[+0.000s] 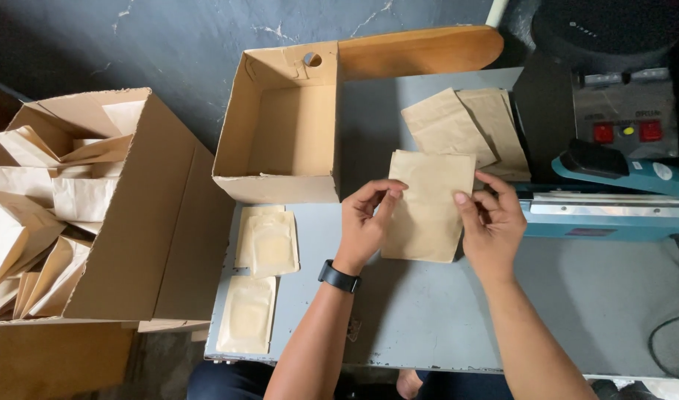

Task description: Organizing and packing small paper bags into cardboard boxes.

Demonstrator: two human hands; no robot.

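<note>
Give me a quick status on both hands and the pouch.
Left hand and right hand both pinch one brown paper pouch by its sides, above the grey table. Heat sealer just right. Nothing blocking.

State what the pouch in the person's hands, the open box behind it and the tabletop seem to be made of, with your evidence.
Pouch: likely kraft paper, matte tan, flat with creased edges. Open box: corrugated cardboard, dull brown, thick raw-cut walls. Tabletop: probably painted metal, smooth grey, chipped along the front edge.
</note>
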